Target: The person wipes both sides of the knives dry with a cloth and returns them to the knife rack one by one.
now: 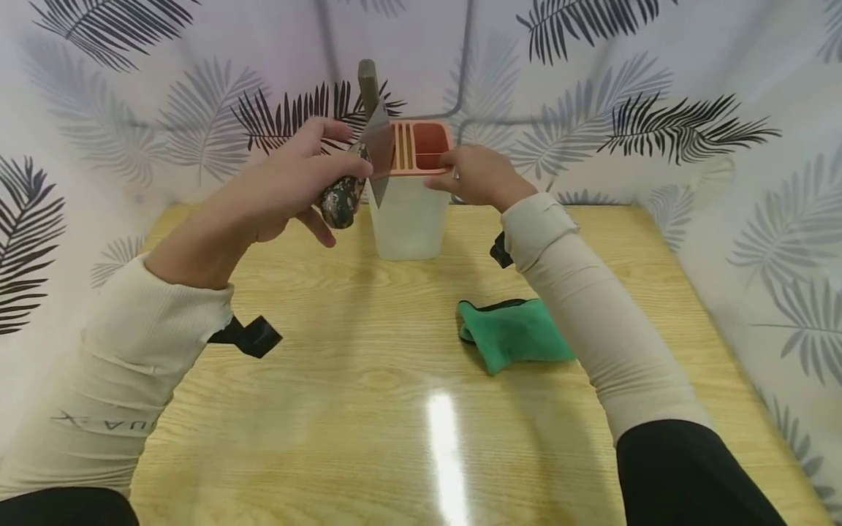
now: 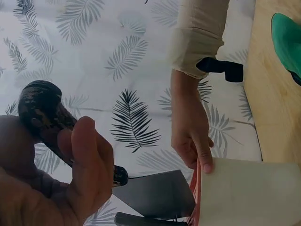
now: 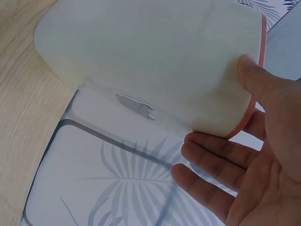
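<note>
My left hand [image 1: 289, 179] holds a broad-bladed knife [image 1: 340, 199] by its dark mottled handle, thumb against the fingers. The grey blade [image 2: 157, 192] reaches the slotted side of a knife holder [image 1: 409, 223], a pale tub with an orange top; how far it sits in a slot, I cannot tell. My right hand [image 1: 485, 175] pinches the holder's right rim, with the thumb on the pale wall in the right wrist view. An olive handle [image 1: 368, 84] rises behind the blade at the holder's left side.
A green cloth pouch [image 1: 516, 332] with a dark edge lies on the wooden table [image 1: 316, 424], near the right forearm. Leaf-patterned sheeting [image 1: 566, 66] hangs close behind the holder and along both sides. Black straps with small blocks sit at both wrists.
</note>
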Demonstrator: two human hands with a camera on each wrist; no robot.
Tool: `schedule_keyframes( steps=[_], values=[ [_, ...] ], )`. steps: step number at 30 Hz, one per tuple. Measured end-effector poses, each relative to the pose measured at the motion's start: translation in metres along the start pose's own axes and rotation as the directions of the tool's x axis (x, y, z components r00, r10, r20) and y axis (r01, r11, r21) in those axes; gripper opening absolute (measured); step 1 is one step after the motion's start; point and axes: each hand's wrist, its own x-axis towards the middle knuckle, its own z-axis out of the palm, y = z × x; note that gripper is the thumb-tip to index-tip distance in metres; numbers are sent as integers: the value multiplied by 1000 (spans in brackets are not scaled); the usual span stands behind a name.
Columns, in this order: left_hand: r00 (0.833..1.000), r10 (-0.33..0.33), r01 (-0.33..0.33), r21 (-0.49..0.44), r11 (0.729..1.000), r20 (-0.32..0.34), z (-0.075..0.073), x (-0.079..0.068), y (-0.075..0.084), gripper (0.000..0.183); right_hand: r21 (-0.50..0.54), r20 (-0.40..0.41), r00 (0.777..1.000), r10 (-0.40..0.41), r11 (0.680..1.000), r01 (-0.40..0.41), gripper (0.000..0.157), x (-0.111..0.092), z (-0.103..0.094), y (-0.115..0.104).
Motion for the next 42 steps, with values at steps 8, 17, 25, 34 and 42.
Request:
schedule_keyframes(
  steps=[8,17,25,34,42],
  values=[
    [980,120,-121,-7,993,161,-10,14,18,41,25,13,1000,7,1000,-7,52,-1,-1,2],
    [917,356,-235,481,845,-179,-16,63,33,48,22,10,1000,18,1000,-18,53,-5,-2,4],
    [768,508,-178,631,755,-391,-26,97,36,41,-1,13,999,33,999,-33,57,-5,3,3],
    [762,547,-161,718,677,-345,-23,119,35,36,10,8,996,90,996,-90,60,-9,7,3],
    [833,477,-120,749,652,-281,-32,134,27,41,20,-19,996,86,996,-85,57,-8,14,0]
  ],
)
